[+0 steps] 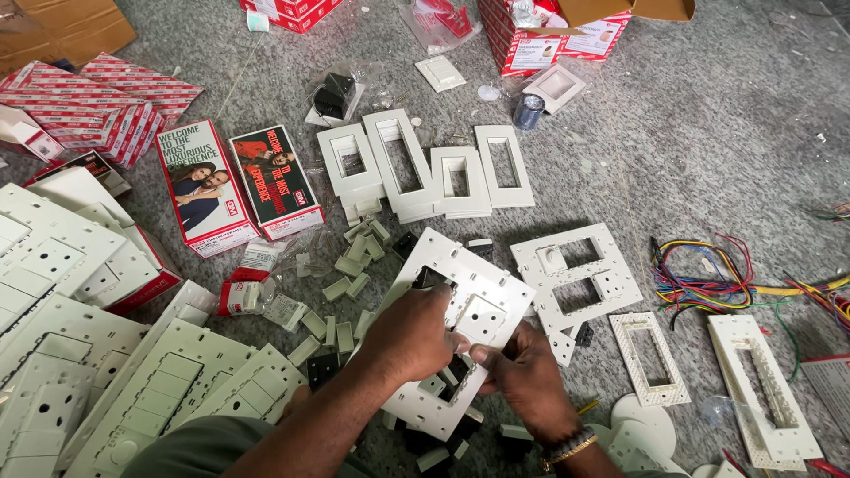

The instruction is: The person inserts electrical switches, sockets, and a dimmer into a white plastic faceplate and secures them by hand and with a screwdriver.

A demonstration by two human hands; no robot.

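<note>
Gripping white switch plate with left hand clamped on its upper face; right hand fingers pinching lower edge, above scattered grey modules.

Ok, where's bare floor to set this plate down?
Bare floor lies upper right, between the open red-and-white carton and the bundle of coloured wires. The left is crowded with stacked switch plates and red boxes. Small modules litter the floor above the left hand; frames hem in the right hand.
</note>
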